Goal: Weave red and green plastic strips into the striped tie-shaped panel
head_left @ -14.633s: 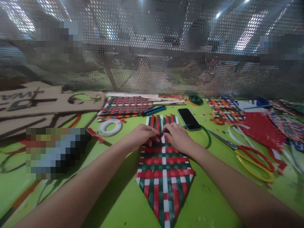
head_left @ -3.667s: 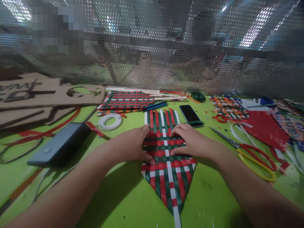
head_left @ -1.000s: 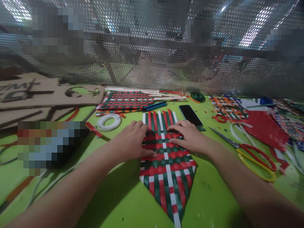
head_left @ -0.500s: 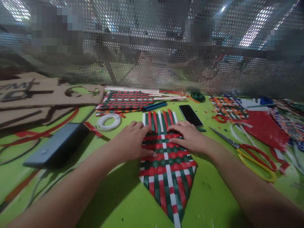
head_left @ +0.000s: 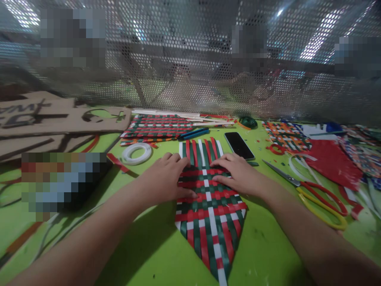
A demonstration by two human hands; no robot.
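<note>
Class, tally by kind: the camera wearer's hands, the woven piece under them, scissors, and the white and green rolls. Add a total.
Left hand and right hand: 2
Woven strip piece: 1
Scissors: 1
White roll: 1
Green roll: 1
Total: 6

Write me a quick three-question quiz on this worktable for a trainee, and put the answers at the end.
1. True or false: the left hand and the right hand both touch the woven piece.
2. Which colours are the handles of the scissors? A) blue and white; B) red and yellow; C) black and green.
3. Name the dark-screened thing that lies just beyond the right hand.

Key: 1. True. 2. B. 3. The phone.
</note>
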